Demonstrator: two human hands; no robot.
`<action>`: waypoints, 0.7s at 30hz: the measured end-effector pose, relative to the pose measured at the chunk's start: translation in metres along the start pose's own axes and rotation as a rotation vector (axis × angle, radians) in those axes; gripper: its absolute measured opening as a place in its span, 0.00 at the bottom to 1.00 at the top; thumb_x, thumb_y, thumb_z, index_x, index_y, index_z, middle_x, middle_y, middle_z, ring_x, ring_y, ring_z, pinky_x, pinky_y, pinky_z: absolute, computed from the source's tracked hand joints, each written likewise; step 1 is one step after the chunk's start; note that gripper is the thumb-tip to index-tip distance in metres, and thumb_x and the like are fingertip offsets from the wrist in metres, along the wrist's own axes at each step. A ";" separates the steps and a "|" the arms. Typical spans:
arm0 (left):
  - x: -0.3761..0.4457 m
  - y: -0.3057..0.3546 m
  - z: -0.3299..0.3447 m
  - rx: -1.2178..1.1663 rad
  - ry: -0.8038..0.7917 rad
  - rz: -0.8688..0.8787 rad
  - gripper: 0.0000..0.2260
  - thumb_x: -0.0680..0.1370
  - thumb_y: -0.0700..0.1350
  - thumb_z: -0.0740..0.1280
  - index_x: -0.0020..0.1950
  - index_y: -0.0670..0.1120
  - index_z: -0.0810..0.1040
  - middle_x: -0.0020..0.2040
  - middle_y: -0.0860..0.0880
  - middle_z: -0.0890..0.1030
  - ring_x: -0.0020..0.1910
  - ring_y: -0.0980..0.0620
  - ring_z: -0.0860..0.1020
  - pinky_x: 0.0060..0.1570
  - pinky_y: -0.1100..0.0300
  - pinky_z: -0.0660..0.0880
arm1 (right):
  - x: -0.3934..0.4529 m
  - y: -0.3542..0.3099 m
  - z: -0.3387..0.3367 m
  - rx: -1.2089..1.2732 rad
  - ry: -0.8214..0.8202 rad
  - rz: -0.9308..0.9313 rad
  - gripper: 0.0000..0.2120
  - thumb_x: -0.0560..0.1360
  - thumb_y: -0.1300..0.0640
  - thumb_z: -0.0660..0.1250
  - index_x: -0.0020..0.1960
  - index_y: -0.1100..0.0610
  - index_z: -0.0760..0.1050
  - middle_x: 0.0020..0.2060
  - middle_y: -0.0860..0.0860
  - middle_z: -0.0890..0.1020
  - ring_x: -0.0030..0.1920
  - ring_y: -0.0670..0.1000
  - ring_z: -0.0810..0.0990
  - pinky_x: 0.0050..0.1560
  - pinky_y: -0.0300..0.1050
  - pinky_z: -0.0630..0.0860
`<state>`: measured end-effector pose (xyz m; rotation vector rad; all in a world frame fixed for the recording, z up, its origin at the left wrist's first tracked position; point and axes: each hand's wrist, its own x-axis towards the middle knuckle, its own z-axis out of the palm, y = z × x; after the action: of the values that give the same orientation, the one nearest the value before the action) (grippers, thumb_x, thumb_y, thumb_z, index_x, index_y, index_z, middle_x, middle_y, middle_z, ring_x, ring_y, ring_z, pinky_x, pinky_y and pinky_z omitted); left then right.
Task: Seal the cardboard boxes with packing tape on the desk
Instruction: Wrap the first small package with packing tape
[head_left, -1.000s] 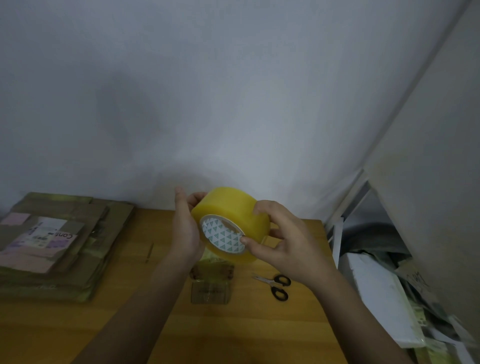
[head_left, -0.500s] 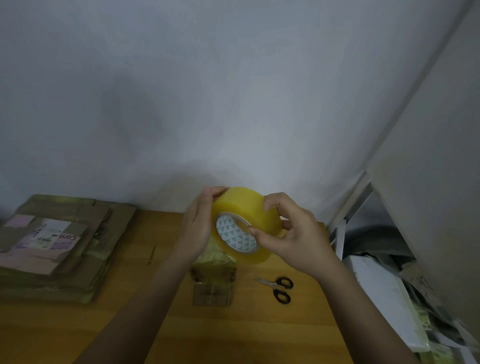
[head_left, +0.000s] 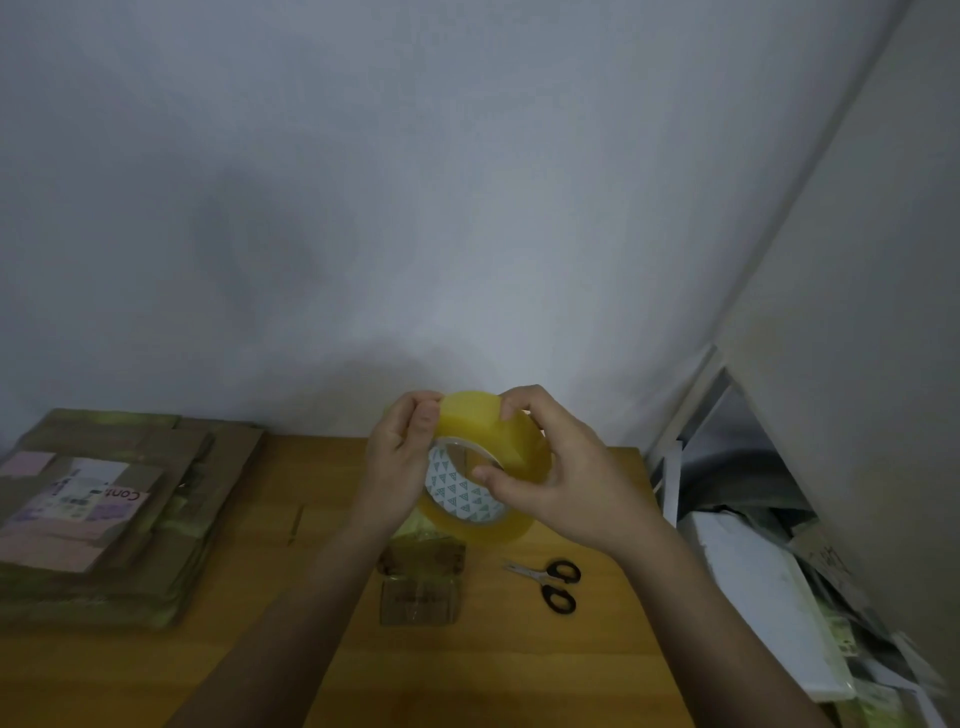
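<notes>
Both hands (head_left: 561, 483) gripping tape roll (head_left: 493, 452), label reading "Cont" (head_left: 122, 494)

A glossy, translucent yellow plastic tape roll (head_left: 485, 457) on a printed paper core; a smooth, lightly shiny orange-brown wood bench (head_left: 571, 649); matt brown flattened cardboard boxes (head_left: 171, 519) bearing pale paper labels; scissors (head_left: 550, 582) with shiny black plastic handles and dull metal blades; a matt painted wall (head_left: 415, 182).

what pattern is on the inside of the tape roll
Small teal triangles on white inside the tape roll, head view.
</notes>
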<state>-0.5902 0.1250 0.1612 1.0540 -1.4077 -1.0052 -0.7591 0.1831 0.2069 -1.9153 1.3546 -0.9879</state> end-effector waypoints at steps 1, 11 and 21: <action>0.000 0.003 0.001 -0.022 0.017 -0.027 0.19 0.76 0.67 0.60 0.48 0.53 0.76 0.44 0.51 0.79 0.42 0.58 0.79 0.42 0.59 0.76 | -0.001 0.000 -0.001 -0.013 0.004 0.006 0.19 0.70 0.38 0.69 0.54 0.43 0.65 0.48 0.47 0.77 0.43 0.57 0.79 0.39 0.60 0.77; -0.001 0.020 0.005 -0.138 0.136 -0.281 0.34 0.72 0.66 0.52 0.59 0.39 0.76 0.51 0.42 0.81 0.50 0.50 0.80 0.52 0.52 0.76 | -0.008 0.000 -0.001 -0.023 0.082 0.020 0.18 0.71 0.40 0.69 0.55 0.38 0.64 0.52 0.48 0.76 0.50 0.56 0.78 0.47 0.60 0.79; 0.005 0.026 0.011 -0.360 0.296 -0.491 0.20 0.80 0.63 0.53 0.40 0.49 0.71 0.38 0.52 0.77 0.38 0.56 0.77 0.43 0.57 0.75 | -0.009 0.000 0.003 0.084 0.104 0.004 0.18 0.74 0.51 0.72 0.55 0.40 0.65 0.52 0.39 0.76 0.52 0.46 0.78 0.54 0.48 0.79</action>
<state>-0.6036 0.1271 0.1864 1.2390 -0.7029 -1.3305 -0.7584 0.1919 0.2028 -1.8208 1.3520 -1.1381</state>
